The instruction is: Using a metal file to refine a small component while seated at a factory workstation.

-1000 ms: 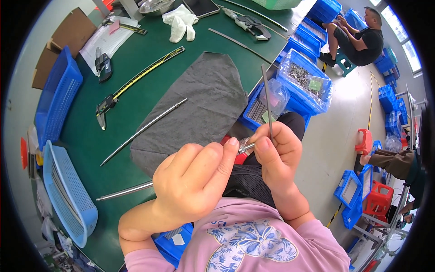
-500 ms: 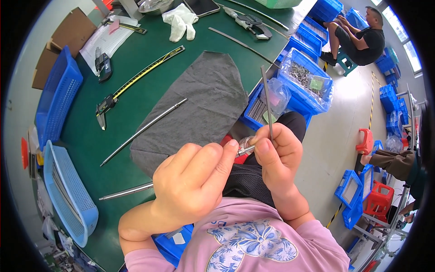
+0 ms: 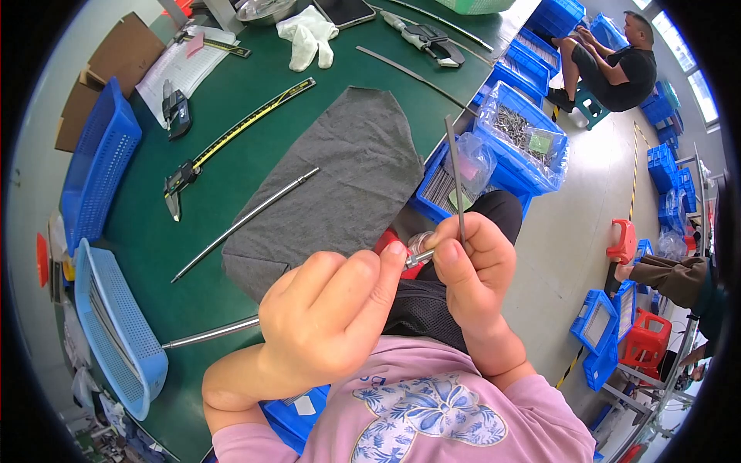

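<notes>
My left hand (image 3: 324, 312) is closed around a slim metal rod (image 3: 212, 333). One end of the rod sticks out to the left over the green table; its stepped tip shows between my two hands. My right hand (image 3: 475, 266) pinches a thin flat file (image 3: 455, 166) that stands up from the fingers. Thumb and forefinger of that hand are also right at the rod's tip, and whether they grip it is hidden. Another metal rod (image 3: 245, 224) lies across a grey cloth (image 3: 347, 154) in front of me.
On the green table are a digital caliper (image 3: 181, 179), white gloves (image 3: 307, 37), a micrometer (image 3: 424, 38) and a second thin file (image 3: 409, 73). Blue baskets (image 3: 116, 332) line the left edge. Bins of metal parts (image 3: 519, 135) stand at right. A person sits farther off.
The rod in my left hand has shifted slightly to the left, its far end now reaching the light-blue basket's edge in view. Both hands stay nearly in place.
</notes>
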The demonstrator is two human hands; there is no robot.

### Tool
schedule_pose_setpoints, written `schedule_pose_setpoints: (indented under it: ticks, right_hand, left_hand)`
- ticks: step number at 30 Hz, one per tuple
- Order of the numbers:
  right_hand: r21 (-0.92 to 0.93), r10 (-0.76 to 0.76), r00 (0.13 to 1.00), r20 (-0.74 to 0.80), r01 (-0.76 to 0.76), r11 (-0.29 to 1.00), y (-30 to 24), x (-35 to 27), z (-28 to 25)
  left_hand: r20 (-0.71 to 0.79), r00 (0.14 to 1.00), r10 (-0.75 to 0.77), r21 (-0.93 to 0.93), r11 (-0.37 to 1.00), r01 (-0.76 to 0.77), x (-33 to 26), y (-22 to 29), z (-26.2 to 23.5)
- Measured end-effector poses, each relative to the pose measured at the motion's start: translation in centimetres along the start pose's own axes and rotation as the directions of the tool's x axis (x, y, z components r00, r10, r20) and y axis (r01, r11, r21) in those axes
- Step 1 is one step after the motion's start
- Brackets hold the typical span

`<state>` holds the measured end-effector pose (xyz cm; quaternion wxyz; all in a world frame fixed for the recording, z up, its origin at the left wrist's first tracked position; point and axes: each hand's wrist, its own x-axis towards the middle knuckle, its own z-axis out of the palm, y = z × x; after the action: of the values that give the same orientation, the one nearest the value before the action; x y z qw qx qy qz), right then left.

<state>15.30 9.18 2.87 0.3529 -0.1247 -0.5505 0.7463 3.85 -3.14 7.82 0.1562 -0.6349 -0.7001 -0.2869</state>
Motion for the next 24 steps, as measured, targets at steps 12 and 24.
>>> schedule_pose_setpoints:
  ticks: [12, 24]
  right_hand:
    - [0.006, 0.003, 1.0, -0.007, -0.003, 1.0, -0.1, -0.1, 0.1]
    - [-0.435, 0.048, 0.983, -0.175, -0.121, 0.892, 3.8, 1.9, -0.6]
  left_hand:
    - [-0.033, 0.999, 0.022, 0.032, 0.999, -0.021, -0.2, 0.0, 0.1]
    - [-0.016, 0.938, -0.345, -0.014, 0.938, 0.345, -3.6, -4.7, -2.3]
